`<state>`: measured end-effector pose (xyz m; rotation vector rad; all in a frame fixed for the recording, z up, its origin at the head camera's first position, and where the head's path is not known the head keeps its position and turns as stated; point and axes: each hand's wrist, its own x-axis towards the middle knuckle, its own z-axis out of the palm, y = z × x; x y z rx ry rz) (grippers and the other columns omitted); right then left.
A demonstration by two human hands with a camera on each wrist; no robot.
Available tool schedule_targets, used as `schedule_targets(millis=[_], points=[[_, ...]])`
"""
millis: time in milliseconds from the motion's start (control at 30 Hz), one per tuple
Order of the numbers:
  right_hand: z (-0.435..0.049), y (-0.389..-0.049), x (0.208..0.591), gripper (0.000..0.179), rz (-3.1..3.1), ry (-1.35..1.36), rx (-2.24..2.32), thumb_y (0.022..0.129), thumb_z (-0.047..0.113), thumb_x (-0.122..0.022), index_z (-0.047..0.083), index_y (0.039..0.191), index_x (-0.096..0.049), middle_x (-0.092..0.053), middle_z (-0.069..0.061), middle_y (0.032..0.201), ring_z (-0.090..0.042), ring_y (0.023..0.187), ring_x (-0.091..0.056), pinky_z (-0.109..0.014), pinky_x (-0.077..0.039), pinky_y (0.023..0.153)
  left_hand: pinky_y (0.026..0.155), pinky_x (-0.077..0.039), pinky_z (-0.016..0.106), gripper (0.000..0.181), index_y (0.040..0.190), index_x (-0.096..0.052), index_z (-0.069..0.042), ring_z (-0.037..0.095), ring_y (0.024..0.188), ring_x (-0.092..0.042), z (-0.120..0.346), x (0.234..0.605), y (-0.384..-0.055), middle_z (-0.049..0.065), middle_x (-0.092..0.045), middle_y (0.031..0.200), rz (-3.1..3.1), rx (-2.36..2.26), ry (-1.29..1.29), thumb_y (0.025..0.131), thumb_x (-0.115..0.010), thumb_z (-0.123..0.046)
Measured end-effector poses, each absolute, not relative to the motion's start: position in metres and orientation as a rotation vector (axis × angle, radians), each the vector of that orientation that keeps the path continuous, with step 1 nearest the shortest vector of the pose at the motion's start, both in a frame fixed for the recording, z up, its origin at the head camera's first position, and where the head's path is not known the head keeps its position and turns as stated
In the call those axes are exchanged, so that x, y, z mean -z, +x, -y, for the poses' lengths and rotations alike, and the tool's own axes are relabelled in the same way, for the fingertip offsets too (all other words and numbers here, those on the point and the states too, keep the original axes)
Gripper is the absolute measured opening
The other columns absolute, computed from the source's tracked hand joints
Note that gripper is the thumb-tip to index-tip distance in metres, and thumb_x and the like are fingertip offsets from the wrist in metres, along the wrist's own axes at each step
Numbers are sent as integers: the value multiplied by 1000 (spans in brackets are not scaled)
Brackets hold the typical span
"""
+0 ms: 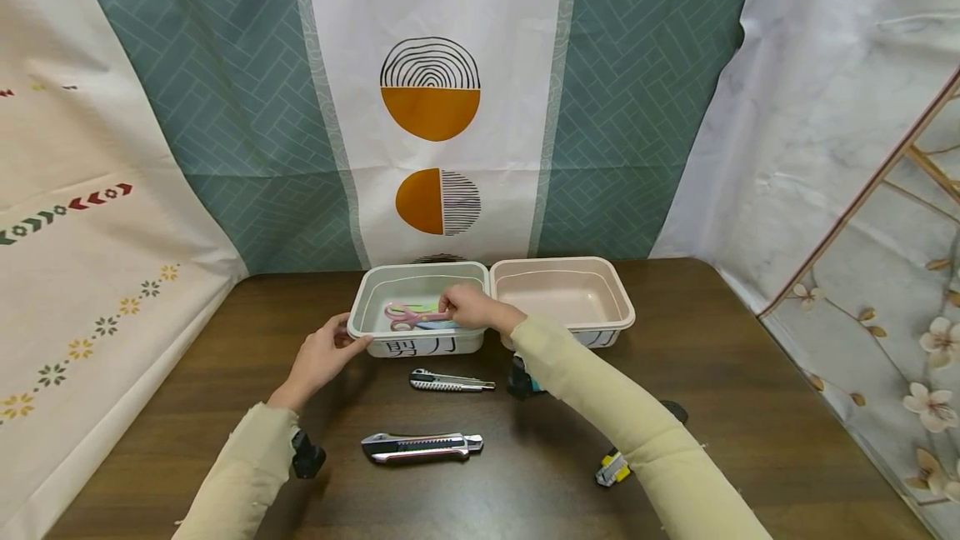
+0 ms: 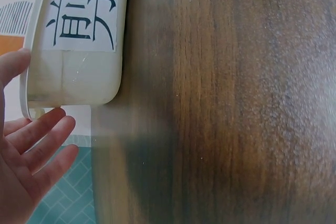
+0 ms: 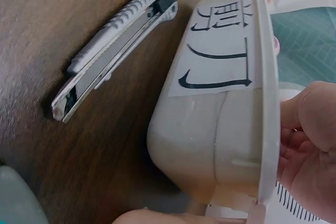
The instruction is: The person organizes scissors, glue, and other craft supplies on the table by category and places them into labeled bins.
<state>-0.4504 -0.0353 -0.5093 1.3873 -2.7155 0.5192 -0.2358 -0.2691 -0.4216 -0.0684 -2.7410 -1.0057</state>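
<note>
My left hand point(image 1: 318, 361) grips the left corner of a pale green plastic bin point(image 1: 420, 276), thumb on its rim and fingers at the side. A white label point(image 2: 79, 14) with black characters is on its front. My right hand point(image 1: 472, 307) is over the bin and pinches pink-handled scissors point(image 1: 401, 314) by the blade end; their handles point left. Other scissors in blue and green lie beneath, partly hidden. In the right wrist view the bin wall point(image 3: 210, 129) hides the fingertips. A small silver utility knife point(image 1: 452, 382) lies before the bin.
A beige bin point(image 1: 558, 269) with a label stands against the green one on the right. Nearer me lies a larger utility knife point(image 1: 422, 447). A yellow and grey cutter point(image 1: 613, 467) lies partly under my right sleeve. Patterned cloths hang behind and beside the wooden table point(image 1: 750, 440).
</note>
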Motion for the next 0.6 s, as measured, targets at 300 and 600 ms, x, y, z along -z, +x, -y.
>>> schedule_targets(millis=[300, 600], points=[[48, -535, 601, 29, 2715, 1396, -512, 71, 5, -59, 32, 81, -58, -55, 13, 73, -5, 66, -49, -21, -43, 64, 77, -48, 45, 62, 126, -44, 4, 31, 91, -60, 268, 421, -235, 21, -62, 104, 2744, 1008, -77, 82, -65, -34], [54, -549, 612, 35, 2743, 1389, -538, 70, -1, -57, 30, 84, -62, -57, 13, 75, -7, 68, -52, -23, -44, 65, 78, -47, 45, 61, 125, -44, 5, 32, 92, -60, 268, 421, -234, 22, -62, 104, 2745, 1007, -72, 83, -65, -34]])
